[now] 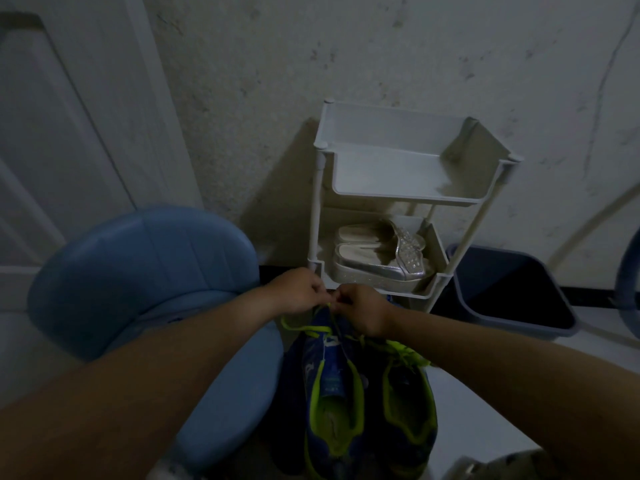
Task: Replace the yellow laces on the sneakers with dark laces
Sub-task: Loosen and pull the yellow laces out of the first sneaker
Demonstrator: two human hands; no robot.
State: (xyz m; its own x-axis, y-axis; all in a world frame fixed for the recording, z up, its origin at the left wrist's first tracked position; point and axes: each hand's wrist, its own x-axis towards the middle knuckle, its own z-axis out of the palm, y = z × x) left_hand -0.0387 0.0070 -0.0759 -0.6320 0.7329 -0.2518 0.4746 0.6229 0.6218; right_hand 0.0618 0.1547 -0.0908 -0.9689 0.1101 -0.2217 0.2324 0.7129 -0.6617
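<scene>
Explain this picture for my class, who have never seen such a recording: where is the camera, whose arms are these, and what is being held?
There is no machine here: a person wears one wide-angle camera on the head, looking down along both bare arms. The left hand and right hand meet over a pair of blue sneakers, both pinching a yellow lace at the far end. Around them stand a blue chair, a white shelf cart holding silver sandals, and a dark bin. No dark laces show.
</scene>
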